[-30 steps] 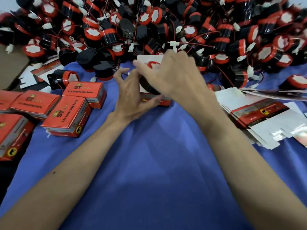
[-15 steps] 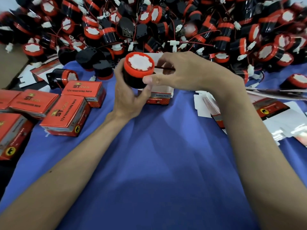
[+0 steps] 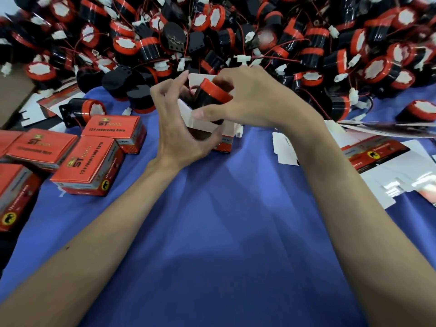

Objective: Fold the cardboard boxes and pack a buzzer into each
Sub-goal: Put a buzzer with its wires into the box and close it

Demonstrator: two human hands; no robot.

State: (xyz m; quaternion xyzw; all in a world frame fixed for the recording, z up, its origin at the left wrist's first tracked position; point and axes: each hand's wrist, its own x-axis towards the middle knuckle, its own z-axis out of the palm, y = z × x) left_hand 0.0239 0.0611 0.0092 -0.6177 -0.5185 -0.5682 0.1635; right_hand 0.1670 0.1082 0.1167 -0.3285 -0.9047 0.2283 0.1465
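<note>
While the right hand (image 3: 250,97) clasps the buzzer (image 3: 207,100), thumb on the near side of the body and fingers curled over the far side, the head view shows the part tilted, red end uppermost and leaning away from the camera. The buzzer has a glossy black cylindrical body with an orange-red band round its upper end; a thin red wire shows just left of that band, and the face is turned out of sight. Its lower end sits at the mouth of the open box (image 3: 227,133), behind the near white flap. The box stands on the blue cloth (image 3: 212,220); it has a white interior, raised flaps and a red printed outer side. The left hand (image 3: 174,133) holds the box from the left, thumb hooked across the near side and fingers curled round the far side, forefinger raised. Beyond both hands lies the pile of buzzers (image 3: 236,31), black and red with white connectors and red leads. Left of the hands, closed boxes (image 3: 82,159) rest on the cloth, red tops up, with one loose buzzer (image 3: 82,112) lying on its side behind them. Right of the hands, flat cartons (image 3: 377,156) lie stacked.
</note>
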